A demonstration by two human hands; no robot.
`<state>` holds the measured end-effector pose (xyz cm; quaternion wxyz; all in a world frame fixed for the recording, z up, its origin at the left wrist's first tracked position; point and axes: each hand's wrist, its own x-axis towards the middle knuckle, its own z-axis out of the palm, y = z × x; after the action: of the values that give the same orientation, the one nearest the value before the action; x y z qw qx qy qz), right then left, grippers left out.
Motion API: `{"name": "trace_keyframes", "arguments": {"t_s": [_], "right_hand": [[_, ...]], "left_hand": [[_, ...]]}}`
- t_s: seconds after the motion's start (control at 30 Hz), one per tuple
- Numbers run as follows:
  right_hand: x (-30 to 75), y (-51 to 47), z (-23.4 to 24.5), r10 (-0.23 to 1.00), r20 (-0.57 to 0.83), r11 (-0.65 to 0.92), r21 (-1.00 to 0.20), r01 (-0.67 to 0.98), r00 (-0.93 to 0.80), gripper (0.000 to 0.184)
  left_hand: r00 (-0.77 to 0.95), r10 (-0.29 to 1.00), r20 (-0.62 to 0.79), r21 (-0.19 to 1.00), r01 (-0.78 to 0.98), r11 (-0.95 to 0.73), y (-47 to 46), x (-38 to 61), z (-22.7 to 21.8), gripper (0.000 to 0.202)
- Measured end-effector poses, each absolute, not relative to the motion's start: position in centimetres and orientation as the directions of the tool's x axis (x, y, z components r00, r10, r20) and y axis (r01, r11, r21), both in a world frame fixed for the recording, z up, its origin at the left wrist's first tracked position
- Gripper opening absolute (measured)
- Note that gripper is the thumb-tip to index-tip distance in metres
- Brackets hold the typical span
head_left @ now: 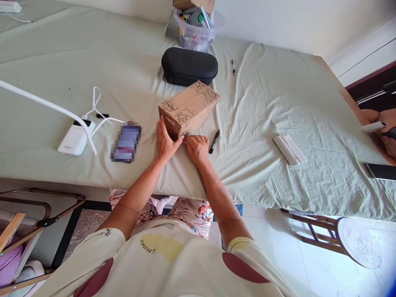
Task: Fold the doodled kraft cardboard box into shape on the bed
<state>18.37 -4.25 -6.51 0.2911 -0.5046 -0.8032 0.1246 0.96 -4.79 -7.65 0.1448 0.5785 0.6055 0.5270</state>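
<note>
I'm steadying the box (193,103), left grip (166,144) clasping its near end between thumb and fingers, right grip (198,149) curling by the corner (whether pinching, I can't tell).

The creased, pale green cloth-draped table (130,57) carries a clear plastic tub (198,39) at the back, a black case (189,66), a scribbled cardboard box (192,102), a pen (233,67), a black marker (214,142), a white power bank (71,139) near a phone (127,143) leftward, and a pale ribbed pack (289,149) and dark device (382,171) rightward
</note>
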Motion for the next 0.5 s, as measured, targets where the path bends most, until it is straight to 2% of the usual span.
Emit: {"name": "trace_keyframes", "arguments": {"t_s": [0.1, 0.2, 0.33, 0.5], "right_hand": [[20.2, -4.2, -5.9, 0.943, 0.297, 0.28, -0.464, 0.84, -0.149, 0.025], [22.3, -3.8, -5.9, 0.97, 0.244, 0.12, -0.483, 0.868, 0.002, 0.028], [25.0, -2.9, -6.6, 0.95, 0.275, 0.006, -0.497, 0.868, 0.151, 0.031], [26.9, -2.3, -7.1, 0.904, 0.326, -0.058, -0.549, 0.834, 0.278, 0.032]], "left_hand": [[-0.274, 0.863, 0.425, 0.817, 0.527, -0.235, -4.9, 0.7, -7.5, 0.119], [-0.262, 0.867, 0.424, 0.823, 0.511, -0.248, -5.1, 0.5, -7.3, 0.118], [-0.255, 0.856, 0.45, 0.806, 0.529, -0.266, -5.1, 0.1, -7.2, 0.116], [-0.231, 0.843, 0.486, 0.795, 0.517, -0.317, -4.9, -0.2, -7.5, 0.117]]}}
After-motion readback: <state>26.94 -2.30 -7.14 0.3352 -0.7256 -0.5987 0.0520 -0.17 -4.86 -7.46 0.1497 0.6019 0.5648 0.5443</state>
